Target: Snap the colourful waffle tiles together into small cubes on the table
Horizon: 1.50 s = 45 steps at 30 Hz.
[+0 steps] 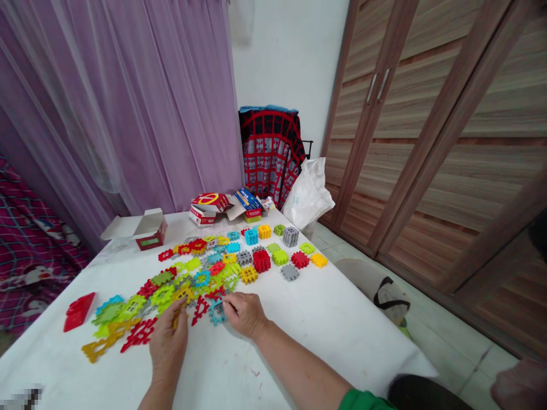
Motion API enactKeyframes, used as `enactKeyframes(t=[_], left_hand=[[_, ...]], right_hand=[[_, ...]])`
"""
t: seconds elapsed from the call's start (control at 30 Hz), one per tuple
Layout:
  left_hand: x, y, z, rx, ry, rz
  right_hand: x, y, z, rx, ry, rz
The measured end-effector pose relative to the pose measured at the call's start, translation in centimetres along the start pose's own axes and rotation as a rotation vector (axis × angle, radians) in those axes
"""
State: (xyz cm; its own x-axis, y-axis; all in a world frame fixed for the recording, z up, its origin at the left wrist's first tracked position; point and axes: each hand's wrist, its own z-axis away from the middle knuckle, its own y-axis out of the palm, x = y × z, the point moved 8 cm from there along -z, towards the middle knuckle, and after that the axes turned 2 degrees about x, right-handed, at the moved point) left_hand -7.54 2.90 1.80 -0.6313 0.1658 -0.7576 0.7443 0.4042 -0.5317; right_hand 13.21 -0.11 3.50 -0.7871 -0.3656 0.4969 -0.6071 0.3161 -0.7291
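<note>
My left hand (168, 336) is over the near edge of the pile, fingers closed together. A bit of a dark yellow building tile shows between its thumb and fingers. To the right, my right hand (247, 314) has curled fingers, with the thumb side at the edge of a light blue frame-shaped building tile (217, 312). Beside that tile lies a red triangular piece (200, 310). Just beyond the left fingertips is a yellow window tile (183, 293). Red lattice pieces (140, 334) lie left of my left hand, partly hidden by it.
Sorted stacks stand beyond my right hand: red tiles (261, 261), yellow tiles (248, 275), grey tiles (290, 236). Opened boxes (209, 208) are at the table's far edge, with another box (150, 230) at left. A red piece (79, 311) lies far left. A white bag (310, 193) stands behind.
</note>
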Motion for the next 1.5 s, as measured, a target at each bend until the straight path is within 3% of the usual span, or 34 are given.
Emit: enactKeyframes(t=[0.37, 0.83, 1.1, 1.23, 1.33, 1.5], left_hand=[[-1.9, 0.4, 1.1, -0.026, 0.274, 0.048], [-0.4, -2.0, 3.6, -0.05, 0.213, 0.05], [0.2, -2.4, 2.3, -0.041, 0.236, -0.009], [-0.1, -2.4, 1.4, -0.03, 0.275, -0.091], [-0.4, -1.5, 0.9, 0.016, 0.265, -0.329], [-0.3, 1.4, 0.6, 0.278, 0.237, -0.607]], right_hand=[[-2.5, -0.4, 0.4, -0.139, 0.146, -0.041], [-4.6, -0.7, 2.1, -0.199, 0.257, -0.035], [-4.6, -0.7, 2.4, -0.193, 0.259, -0.056], [-3.9, -0.5, 2.0, -0.204, 0.173, -0.062], [-2.1, -0.8, 1.8, -0.245, -0.004, -0.036], [1.4, 0.7, 1.0, 0.009, -0.236, 0.045]])
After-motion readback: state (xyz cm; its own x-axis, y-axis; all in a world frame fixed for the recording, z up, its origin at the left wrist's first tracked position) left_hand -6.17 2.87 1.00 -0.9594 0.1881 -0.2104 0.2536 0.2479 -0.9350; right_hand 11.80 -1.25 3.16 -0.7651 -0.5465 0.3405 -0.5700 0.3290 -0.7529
